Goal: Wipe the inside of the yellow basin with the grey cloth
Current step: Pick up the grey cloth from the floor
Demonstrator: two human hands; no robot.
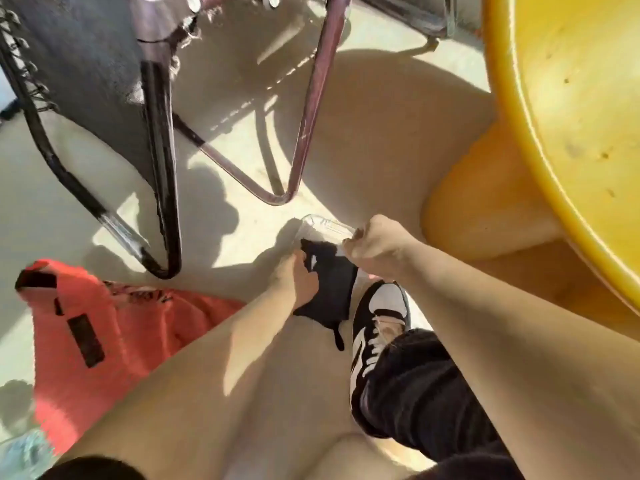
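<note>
Both forearms reach down, left hand (298, 283) and right hand (376, 249) close together, fingers curled.

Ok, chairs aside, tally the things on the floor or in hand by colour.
Yellow: 1, basin
Dark grey: 1, cloth
Clear: 1, bottle
Red: 1, fabric
Black and white: 1, shoe
Pale blue: 1, blurred thing
Total: 6

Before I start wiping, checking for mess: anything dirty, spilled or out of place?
The yellow basin carries dark specks and a grey smudge inside. Orange fabric lies crumpled on the floor. The right hand tips a clear bottle at the dark cloth in the left hand; no spill shows.
</note>
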